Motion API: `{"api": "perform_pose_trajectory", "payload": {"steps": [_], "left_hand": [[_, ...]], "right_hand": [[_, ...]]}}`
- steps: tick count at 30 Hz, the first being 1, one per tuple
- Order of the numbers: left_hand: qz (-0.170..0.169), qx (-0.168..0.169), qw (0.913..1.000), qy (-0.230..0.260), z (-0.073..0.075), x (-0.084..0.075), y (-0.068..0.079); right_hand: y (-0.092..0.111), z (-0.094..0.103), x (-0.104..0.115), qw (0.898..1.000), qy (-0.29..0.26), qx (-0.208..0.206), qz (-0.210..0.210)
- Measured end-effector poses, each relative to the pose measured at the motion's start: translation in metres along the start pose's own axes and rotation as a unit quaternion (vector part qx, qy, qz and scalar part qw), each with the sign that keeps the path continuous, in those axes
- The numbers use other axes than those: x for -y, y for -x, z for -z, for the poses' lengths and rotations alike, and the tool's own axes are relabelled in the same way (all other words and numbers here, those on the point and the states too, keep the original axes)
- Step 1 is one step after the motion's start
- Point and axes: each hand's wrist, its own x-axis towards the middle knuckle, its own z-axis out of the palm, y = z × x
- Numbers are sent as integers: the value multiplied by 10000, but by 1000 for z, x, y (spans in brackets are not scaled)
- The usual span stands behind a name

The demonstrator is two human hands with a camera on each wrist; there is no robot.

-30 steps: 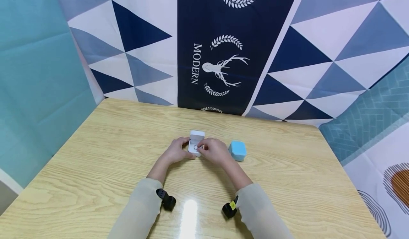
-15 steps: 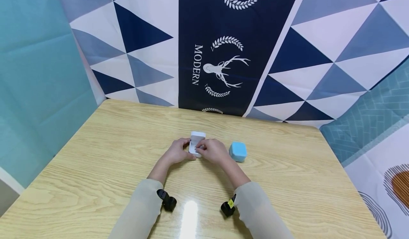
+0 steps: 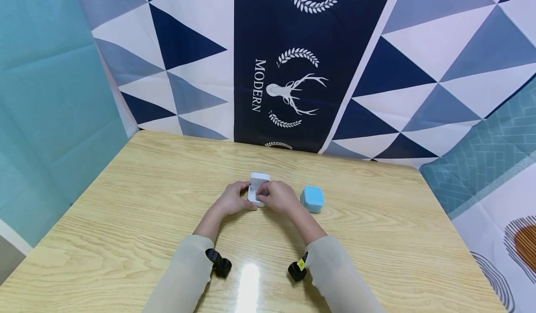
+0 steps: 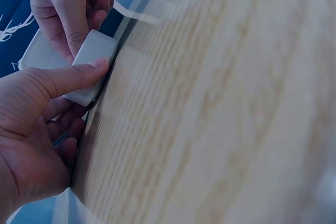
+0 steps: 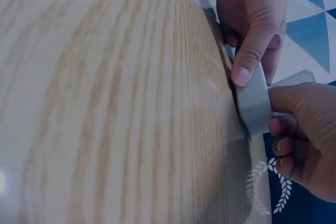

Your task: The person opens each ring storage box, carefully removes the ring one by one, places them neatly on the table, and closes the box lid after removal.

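Note:
A small white ring box (image 3: pixel 259 178) stands on the wooden table with its lid raised. My left hand (image 3: pixel 232 199) grips the box from the left; in the left wrist view its thumb lies along the front wall of the box (image 4: pixel 100 53), other fingers behind. My right hand (image 3: pixel 281 196) reaches in from the right, thumb and forefinger down inside the box, pinching a small ring largely hidden by the fingertips. In the right wrist view the forefinger dips behind the front wall of the box (image 5: pixel 253 103), and the remaining fingers curl outside it.
A light blue rounded cube (image 3: pixel 312 199) sits just right of my right hand. The wooden table (image 3: pixel 167 173) ends at a patterned curtain (image 3: pixel 188 62) behind. Black cameras hang from both sleeves, one being the left wrist camera (image 3: pixel 222 267).
My right fingertips have shifted slightly within the box, and the small silvery ring seen at them a second ago is now covered. The left hand keeps its hold; the box stays put.

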Motion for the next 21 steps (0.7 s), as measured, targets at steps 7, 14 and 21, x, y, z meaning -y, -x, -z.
{"api": "perform_pose_trajectory", "payload": {"steps": [7, 14, 21], "left_hand": [[13, 11, 10000, -12, 0, 0, 0], [1, 17, 10000, 6, 0, 0, 0], [32, 5, 10000, 13, 0, 0, 1]], "right_hand": [[-2, -1, 0, 9999, 99, -1, 26], [-3, -1, 2, 9998, 213, 38, 20], [-2, -1, 3, 9993, 373, -18, 41]]}}
